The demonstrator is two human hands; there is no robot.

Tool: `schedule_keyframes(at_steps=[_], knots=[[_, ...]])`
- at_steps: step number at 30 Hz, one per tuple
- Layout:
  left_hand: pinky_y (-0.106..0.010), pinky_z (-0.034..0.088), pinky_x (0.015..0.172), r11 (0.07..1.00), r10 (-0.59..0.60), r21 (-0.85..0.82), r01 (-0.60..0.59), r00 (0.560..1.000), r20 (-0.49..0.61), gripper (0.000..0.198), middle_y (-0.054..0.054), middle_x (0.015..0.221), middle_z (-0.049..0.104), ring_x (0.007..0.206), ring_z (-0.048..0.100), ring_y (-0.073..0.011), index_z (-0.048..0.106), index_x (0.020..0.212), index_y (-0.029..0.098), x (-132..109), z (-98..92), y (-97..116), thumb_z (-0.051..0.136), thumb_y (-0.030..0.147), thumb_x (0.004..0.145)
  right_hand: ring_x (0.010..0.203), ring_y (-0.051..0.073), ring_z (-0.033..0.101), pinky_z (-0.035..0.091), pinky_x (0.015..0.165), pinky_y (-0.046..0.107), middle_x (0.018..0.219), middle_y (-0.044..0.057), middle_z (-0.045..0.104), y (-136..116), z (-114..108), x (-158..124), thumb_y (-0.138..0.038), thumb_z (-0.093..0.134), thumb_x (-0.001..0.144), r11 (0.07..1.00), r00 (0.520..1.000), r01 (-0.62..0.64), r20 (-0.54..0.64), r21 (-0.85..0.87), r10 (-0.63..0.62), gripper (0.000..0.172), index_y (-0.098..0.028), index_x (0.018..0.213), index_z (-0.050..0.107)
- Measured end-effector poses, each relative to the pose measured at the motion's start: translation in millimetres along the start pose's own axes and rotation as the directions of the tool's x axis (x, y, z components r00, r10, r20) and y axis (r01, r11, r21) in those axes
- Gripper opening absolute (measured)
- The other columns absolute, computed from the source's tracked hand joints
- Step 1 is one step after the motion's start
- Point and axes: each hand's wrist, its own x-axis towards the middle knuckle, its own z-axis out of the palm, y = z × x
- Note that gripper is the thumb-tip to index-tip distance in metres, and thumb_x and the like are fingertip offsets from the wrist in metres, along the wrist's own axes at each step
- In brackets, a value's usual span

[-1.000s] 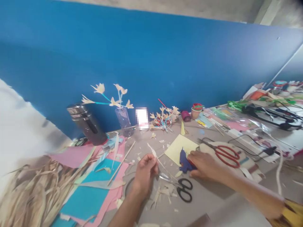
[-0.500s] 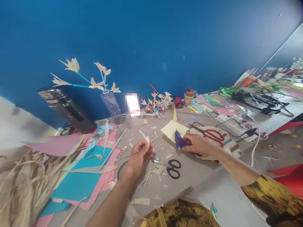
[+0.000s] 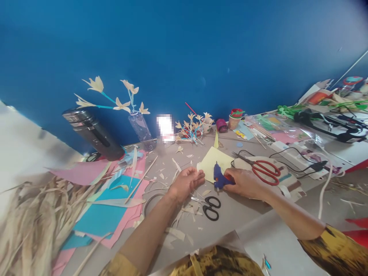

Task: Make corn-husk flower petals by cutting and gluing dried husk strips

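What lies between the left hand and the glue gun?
The near corner of the yellow paper lies between the left hand and the glue gun, which the right hand grips; head view shows it.

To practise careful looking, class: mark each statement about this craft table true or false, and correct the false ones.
1. The right hand grips a blue glue gun. True.
2. The left hand holds the black scissors. False: they lie on the table, on the person's side of both hands, untouched.
3. The red scissors lie on the table with no hand on them. True.
4. The dark flask stands between the two hands. False: it stands back by the blue wall, near the bottle of paper flowers.
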Motion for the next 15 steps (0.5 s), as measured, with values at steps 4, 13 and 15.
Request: schedule_keyframes(at_steps=[4, 13, 15], knots=[[-0.04, 0.047, 0.104, 1.0, -0.019, 0.018, 0.019, 1.0, -0.009, 0.039, -0.014, 0.103, 0.072, 0.103, 0.068, -0.0234, 0.057, 0.073, 0.016, 4, -2.4, 1, 0.091, 0.031, 0.061, 0.072, 0.02, 0.059, 0.033, 0.061, 0.027, 0.081, 0.002, 0.067, 6, -4, -2, -0.039, 0.064, 0.08, 0.989, 1.0, -0.007, -0.01, 0.149, 0.009, 0.021, -0.021, 0.091, 0.065], [-0.027, 0.055, 0.067, 0.996, 0.078, 0.038, -0.075, 0.995, -0.059, 0.038, -0.011, 0.093, 0.072, 0.075, 0.069, -0.017, 0.06, 0.07, 0.015, -2, -5.7, 1, 0.091, 0.034, 0.058, 0.083, 0.023, 0.063, 0.047, 0.068, 0.032, 0.097, 0.011, 0.067, 56, 0, -12, -0.052, 0.058, 0.091, 0.474, 0.982, 0.135, -0.182, 0.87, 0.055, 0.04, -0.016, 0.109, 0.065], [-0.021, 0.044, 0.049, 0.989, 0.134, 0.082, -0.126, 0.986, -0.101, 0.034, -0.006, 0.074, 0.068, 0.053, 0.057, -0.0091, 0.061, 0.068, 0.014, -1, -7.6, 1, 0.087, 0.036, 0.064, 0.08, 0.022, 0.061, 0.048, 0.068, 0.032, 0.094, 0.01, 0.066, 56, 6, -15, -0.053, 0.056, 0.092, 0.492, 0.976, 0.174, -0.217, 0.853, 0.031, 0.041, -0.017, 0.109, 0.065]])
